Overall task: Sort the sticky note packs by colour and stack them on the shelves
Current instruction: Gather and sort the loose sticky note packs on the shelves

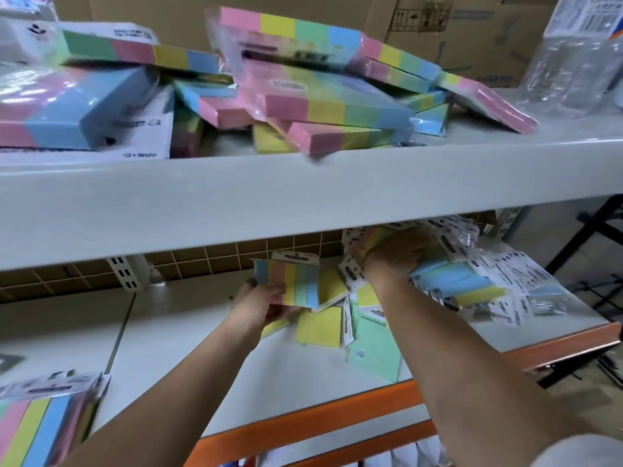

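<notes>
My left hand (261,303) holds a striped sticky note pack (290,283) upright over the lower shelf (209,348), thumb on its front. My right hand (394,252) reaches into a heap of packs (472,281) at the shelf's right; its fingers are buried among them, so the grip is hidden. Loose yellow (318,326) and green packs (376,348) lie flat between my arms. Several rainbow-striped packs (323,96) are piled untidily on the upper shelf (303,200).
Another striped pack (43,423) lies at the lower shelf's front left. Cardboard boxes (472,32) and a clear plastic bundle (573,55) stand behind the upper pile. The shelf has an orange front rail (337,419). A dark stand (593,237) is at right.
</notes>
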A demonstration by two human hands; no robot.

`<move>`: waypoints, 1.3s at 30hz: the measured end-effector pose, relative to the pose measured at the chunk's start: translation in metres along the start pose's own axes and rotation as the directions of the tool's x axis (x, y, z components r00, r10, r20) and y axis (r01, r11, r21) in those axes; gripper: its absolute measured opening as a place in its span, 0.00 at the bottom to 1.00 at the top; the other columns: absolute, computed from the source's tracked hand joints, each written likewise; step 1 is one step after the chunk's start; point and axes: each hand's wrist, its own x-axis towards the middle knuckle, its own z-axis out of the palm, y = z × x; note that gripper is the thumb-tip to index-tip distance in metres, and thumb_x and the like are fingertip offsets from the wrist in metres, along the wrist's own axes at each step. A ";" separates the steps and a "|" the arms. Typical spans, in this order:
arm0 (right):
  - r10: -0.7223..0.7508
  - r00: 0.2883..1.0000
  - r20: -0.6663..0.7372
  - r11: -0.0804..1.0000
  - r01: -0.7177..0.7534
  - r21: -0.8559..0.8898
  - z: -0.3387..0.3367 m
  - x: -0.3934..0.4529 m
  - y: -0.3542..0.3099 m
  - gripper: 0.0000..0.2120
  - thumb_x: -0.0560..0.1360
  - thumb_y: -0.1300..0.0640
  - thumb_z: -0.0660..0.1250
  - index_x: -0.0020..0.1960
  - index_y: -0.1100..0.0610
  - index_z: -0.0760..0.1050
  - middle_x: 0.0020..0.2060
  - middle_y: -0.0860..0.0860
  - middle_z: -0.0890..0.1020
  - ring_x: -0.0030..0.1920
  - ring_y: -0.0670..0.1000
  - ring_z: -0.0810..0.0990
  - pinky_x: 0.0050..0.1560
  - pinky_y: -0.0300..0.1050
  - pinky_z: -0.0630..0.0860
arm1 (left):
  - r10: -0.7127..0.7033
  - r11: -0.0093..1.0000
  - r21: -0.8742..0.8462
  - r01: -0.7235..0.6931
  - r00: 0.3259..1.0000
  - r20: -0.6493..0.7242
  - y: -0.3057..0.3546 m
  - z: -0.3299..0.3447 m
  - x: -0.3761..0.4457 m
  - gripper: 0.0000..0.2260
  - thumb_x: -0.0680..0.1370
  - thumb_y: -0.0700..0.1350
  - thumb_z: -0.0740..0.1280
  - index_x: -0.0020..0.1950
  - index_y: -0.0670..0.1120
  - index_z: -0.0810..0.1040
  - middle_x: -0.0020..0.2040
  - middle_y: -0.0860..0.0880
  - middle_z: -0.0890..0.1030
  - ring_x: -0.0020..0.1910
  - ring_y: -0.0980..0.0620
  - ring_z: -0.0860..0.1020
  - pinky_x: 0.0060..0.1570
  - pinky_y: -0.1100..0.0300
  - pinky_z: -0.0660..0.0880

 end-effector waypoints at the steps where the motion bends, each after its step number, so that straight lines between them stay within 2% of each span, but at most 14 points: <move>1: 0.012 0.999 -0.041 1.000 -0.012 0.003 -0.001 0.002 0.002 0.24 0.80 0.59 0.46 0.76 0.61 0.59 0.71 0.61 0.68 0.60 0.54 0.78 0.54 0.43 0.75 | -0.003 1.000 0.007 0.003 1.000 -0.003 -0.001 -0.001 0.000 0.16 0.77 0.36 0.63 0.65 0.40 0.69 0.44 0.39 0.82 0.37 0.43 0.83 0.27 0.62 0.76; 2: 0.020 0.998 -0.056 1.000 -0.020 0.004 0.001 0.003 0.002 0.23 0.82 0.61 0.48 0.77 0.62 0.55 0.73 0.63 0.64 0.63 0.57 0.76 0.58 0.46 0.73 | -0.006 1.000 0.012 0.006 1.000 -0.005 -0.001 -0.001 -0.001 0.16 0.77 0.36 0.63 0.65 0.41 0.69 0.45 0.39 0.82 0.39 0.42 0.83 0.28 0.62 0.76; 5: -0.044 0.992 0.119 0.994 0.031 0.109 0.004 0.006 0.007 0.34 0.79 0.60 0.62 0.78 0.64 0.48 0.76 0.62 0.55 0.66 0.60 0.73 0.62 0.50 0.71 | -0.016 1.000 -0.003 0.016 1.000 0.006 -0.001 -0.002 -0.005 0.16 0.78 0.36 0.63 0.65 0.42 0.69 0.48 0.38 0.82 0.38 0.42 0.84 0.27 0.63 0.76; 8: -0.089 0.985 0.146 0.988 0.069 0.138 -0.004 0.002 0.009 0.36 0.78 0.58 0.63 0.79 0.60 0.47 0.77 0.61 0.49 0.66 0.61 0.72 0.62 0.48 0.71 | -0.027 0.999 -0.017 0.027 1.000 -0.004 0.001 -0.003 -0.008 0.16 0.78 0.35 0.63 0.65 0.43 0.69 0.51 0.38 0.82 0.37 0.43 0.83 0.26 0.63 0.76; 12: -0.186 0.970 0.155 0.968 0.154 0.198 -0.025 -0.016 0.012 0.36 0.79 0.56 0.60 0.78 0.63 0.43 0.75 0.65 0.57 0.65 0.64 0.72 0.60 0.50 0.71 | -0.018 1.000 -0.006 0.018 1.000 -0.024 0.005 -0.011 -0.015 0.13 0.78 0.35 0.62 0.61 0.43 0.70 0.46 0.39 0.82 0.36 0.43 0.83 0.28 0.62 0.76; 15: -0.238 0.961 0.138 0.940 0.193 0.281 -0.041 -0.033 0.009 0.30 0.81 0.55 0.58 0.76 0.68 0.51 0.71 0.66 0.65 0.64 0.66 0.73 0.58 0.51 0.71 | 0.002 1.000 0.010 -0.001 0.999 -0.047 0.007 -0.021 -0.025 0.12 0.77 0.36 0.62 0.61 0.44 0.69 0.46 0.40 0.82 0.39 0.41 0.83 0.33 0.58 0.76; 20: -0.300 0.930 0.214 0.873 0.176 0.455 -0.036 -0.068 -0.011 0.20 0.79 0.51 0.62 0.60 0.67 0.72 0.52 0.60 0.79 0.53 0.60 0.79 0.43 0.44 0.69 | 0.021 1.000 -0.016 -0.022 0.998 -0.065 0.013 -0.049 -0.049 0.12 0.77 0.36 0.63 0.59 0.44 0.68 0.51 0.39 0.80 0.42 0.39 0.83 0.37 0.55 0.78; 23: -0.323 0.901 0.289 0.849 0.141 0.509 -0.032 -0.105 -0.022 0.15 0.78 0.52 0.63 0.47 0.66 0.75 0.44 0.58 0.80 0.44 0.56 0.79 0.35 0.43 0.66 | 0.008 1.000 -0.026 -0.010 0.997 -0.082 0.017 -0.074 -0.063 0.13 0.78 0.37 0.63 0.61 0.43 0.68 0.52 0.39 0.81 0.36 0.42 0.84 0.31 0.60 0.77; 25: -0.316 0.878 0.360 0.848 0.091 0.522 -0.034 -0.137 -0.028 0.17 0.79 0.53 0.63 0.36 0.63 0.69 0.34 0.53 0.75 0.38 0.54 0.76 0.32 0.44 0.60 | 0.007 1.000 -0.014 -0.009 0.994 -0.105 0.021 -0.093 -0.073 0.12 0.78 0.39 0.63 0.61 0.42 0.69 0.52 0.39 0.81 0.34 0.44 0.84 0.28 0.62 0.76; 26: -0.324 0.865 0.383 0.830 0.065 0.554 -0.033 -0.152 -0.030 0.17 0.79 0.53 0.64 0.36 0.62 0.70 0.33 0.53 0.74 0.40 0.54 0.76 0.34 0.42 0.60 | 0.010 1.000 -0.007 -0.011 0.994 -0.112 0.024 -0.104 -0.078 0.11 0.78 0.39 0.62 0.60 0.42 0.70 0.50 0.39 0.82 0.33 0.44 0.84 0.29 0.62 0.76; 29: -0.364 0.820 0.442 0.788 0.018 0.616 -0.026 -0.194 -0.040 0.16 0.78 0.51 0.66 0.54 0.65 0.75 0.47 0.58 0.79 0.49 0.56 0.78 0.37 0.41 0.64 | 0.041 0.999 0.012 -0.040 0.988 -0.148 0.032 -0.136 -0.097 0.03 0.78 0.40 0.64 0.49 0.45 0.70 0.44 0.42 0.82 0.28 0.47 0.82 0.32 0.61 0.74; 31: -0.382 0.787 0.484 0.791 0.008 0.612 -0.024 -0.220 -0.046 0.19 0.77 0.50 0.67 0.58 0.65 0.75 0.52 0.58 0.80 0.52 0.57 0.79 0.39 0.40 0.66 | 0.088 0.996 0.043 -0.081 0.979 -0.182 0.036 -0.161 -0.107 0.06 0.79 0.42 0.65 0.45 0.48 0.68 0.40 0.44 0.81 0.27 0.48 0.81 0.30 0.62 0.72; 35: -0.393 0.747 0.536 0.759 -0.065 0.648 -0.017 -0.269 -0.057 0.19 0.75 0.51 0.69 0.59 0.64 0.76 0.55 0.57 0.81 0.53 0.57 0.80 0.44 0.42 0.68 | 0.146 0.986 0.111 -0.122 0.957 -0.252 0.044 -0.216 -0.119 0.07 0.77 0.43 0.67 0.46 0.45 0.69 0.30 0.48 0.80 0.24 0.50 0.80 0.27 0.64 0.66; 39: -0.394 0.706 0.588 0.752 -0.120 0.648 -0.016 -0.312 -0.061 0.12 0.76 0.52 0.68 0.53 0.60 0.77 0.45 0.51 0.80 0.43 0.54 0.78 0.37 0.42 0.71 | 0.172 0.976 0.188 -0.112 0.925 -0.340 0.048 -0.269 -0.127 0.09 0.77 0.43 0.67 0.50 0.43 0.68 0.33 0.47 0.77 0.21 0.52 0.79 0.24 0.65 0.62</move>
